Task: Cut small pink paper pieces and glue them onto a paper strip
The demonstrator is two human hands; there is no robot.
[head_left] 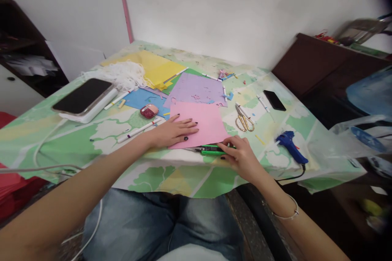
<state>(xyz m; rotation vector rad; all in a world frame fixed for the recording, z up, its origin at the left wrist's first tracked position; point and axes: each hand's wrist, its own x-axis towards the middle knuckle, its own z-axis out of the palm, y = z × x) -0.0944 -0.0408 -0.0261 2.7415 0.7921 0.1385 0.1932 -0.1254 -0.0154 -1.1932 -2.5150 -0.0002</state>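
A pink sheet lies near the table's front edge, its back edge over a purple sheet. Flat on its left part rests my left hand, fingers spread. At the sheet's front right corner, my right hand has its thumb and fingers closed around the corner, beside a green cutter that lies along the front edge. Whether the fingers pinch the sheet, the cutter or both is too small to tell. Gold-handled scissors lie right of the sheet.
A blue glue gun and a black phone lie at the right. At the left are a larger device, white yarn, yellow sheets, a blue sheet and a red round object. Markers and paper scraps are scattered around.
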